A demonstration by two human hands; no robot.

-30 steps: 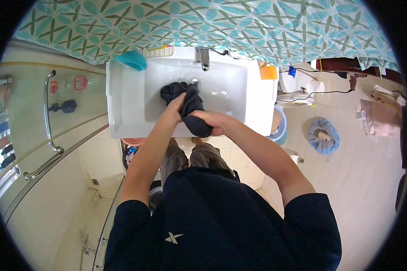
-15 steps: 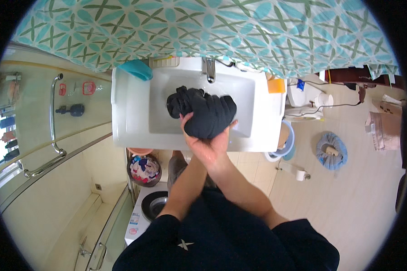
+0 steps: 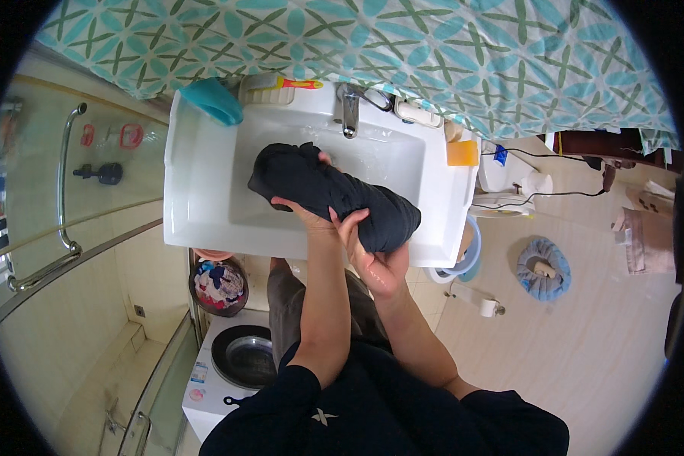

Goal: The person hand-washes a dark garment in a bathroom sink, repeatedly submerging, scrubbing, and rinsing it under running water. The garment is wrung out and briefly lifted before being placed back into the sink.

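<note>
A bunched, dark garment (image 3: 323,185) stretches slantwise over the white sink (image 3: 205,182), its kind hidden by the folds. My left hand (image 3: 305,216) grips it near the middle from below, with a fingertip showing on its far side. At the lower right end, my right hand (image 3: 380,270) is wrapped round the cloth, its fingers bent over the near side. The right hand looks wet. Behind the garment, the chrome faucet (image 3: 349,114) stands at the back of the basin, and a little water shows on the basin floor.
A teal cup-like container (image 3: 214,102) and a brush with a red and yellow handle (image 3: 300,83) sit on the sink's back rim. An orange block (image 3: 463,153) lies on the right rim. Below stand a basket of clothes (image 3: 219,287) and a washing machine (image 3: 205,342).
The garment has gone from a compact bundle to a longer roll, slanting down to the right. My hands have moved apart along it, and the view has shifted slightly.
</note>
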